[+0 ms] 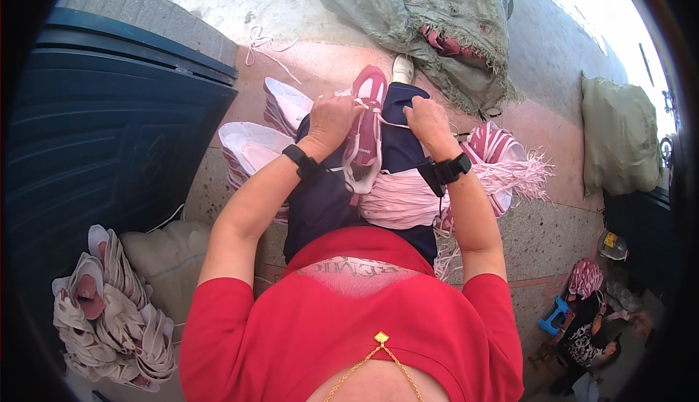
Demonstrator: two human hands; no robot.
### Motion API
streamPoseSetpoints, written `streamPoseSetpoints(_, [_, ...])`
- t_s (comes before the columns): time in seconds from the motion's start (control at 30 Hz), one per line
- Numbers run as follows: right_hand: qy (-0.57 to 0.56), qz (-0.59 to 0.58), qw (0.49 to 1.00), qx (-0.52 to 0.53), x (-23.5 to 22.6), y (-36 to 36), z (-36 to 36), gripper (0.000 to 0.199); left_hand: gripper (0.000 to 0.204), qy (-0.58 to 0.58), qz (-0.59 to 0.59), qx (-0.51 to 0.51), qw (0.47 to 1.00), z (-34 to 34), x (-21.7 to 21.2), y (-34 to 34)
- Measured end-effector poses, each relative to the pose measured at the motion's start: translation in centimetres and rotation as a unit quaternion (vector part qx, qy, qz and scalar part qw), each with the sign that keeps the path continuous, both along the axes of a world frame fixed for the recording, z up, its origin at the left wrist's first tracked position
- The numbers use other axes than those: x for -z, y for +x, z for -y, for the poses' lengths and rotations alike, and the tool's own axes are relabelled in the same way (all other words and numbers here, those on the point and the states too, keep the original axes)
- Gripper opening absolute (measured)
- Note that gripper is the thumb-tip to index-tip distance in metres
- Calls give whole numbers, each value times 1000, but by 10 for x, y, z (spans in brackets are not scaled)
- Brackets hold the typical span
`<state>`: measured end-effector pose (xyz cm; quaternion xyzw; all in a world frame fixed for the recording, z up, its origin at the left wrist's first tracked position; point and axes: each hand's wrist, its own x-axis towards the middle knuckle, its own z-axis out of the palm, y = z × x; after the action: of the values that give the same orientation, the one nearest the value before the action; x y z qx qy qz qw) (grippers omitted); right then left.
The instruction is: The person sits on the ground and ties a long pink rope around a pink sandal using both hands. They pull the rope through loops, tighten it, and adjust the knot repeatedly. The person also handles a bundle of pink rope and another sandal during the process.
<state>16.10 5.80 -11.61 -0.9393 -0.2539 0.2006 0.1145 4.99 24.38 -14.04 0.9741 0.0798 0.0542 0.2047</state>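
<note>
A pink and white shoe upper (366, 140) lies lengthwise across my lap, its toe pointing away from me. A pale shoelace (392, 123) runs through its front and stretches to the right. My right hand (429, 123) is closed in a pinch on that lace, a little apart from the shoe upper. My left hand (333, 121) is closed at the shoe upper's left side, its fingertips on the lace near the eyelets. A thick bundle of pale pink shoelaces (404, 198) rests over my right thigh, its loose ends fanning out to the right.
Stacked shoe uppers (251, 147) lie left of my legs, more (501, 143) to the right. A heap of uppers (116, 314) sits lower left beside a stuffed sack (171, 256). Large green sacks (422, 9) stand ahead. A blue door (109, 118) is left; another person (586, 340) sits lower right.
</note>
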Motion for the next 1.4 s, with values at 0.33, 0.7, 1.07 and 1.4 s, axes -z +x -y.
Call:
streamPoseSetpoints(0.33, [303, -173, 937, 15, 13, -50, -45, 23, 24, -120, -153, 56, 979, -12, -16, 12])
streamPoseSetpoints(0.7, [125, 78, 987, -67, 21, -63, -63, 14, 18, -88, -161, 112, 977, -20, -3, 13])
streamPoseSetpoints(1.07, [120, 77, 964, -222, 13, -81, -25, 16, 24, -156, 7, 6, 988, 2, -5, -14])
streamPoseSetpoints(1.4, [417, -345, 838, 65, -66, -75, 77, 22, 15, -105, -56, 257, 959, 57, -88, -30])
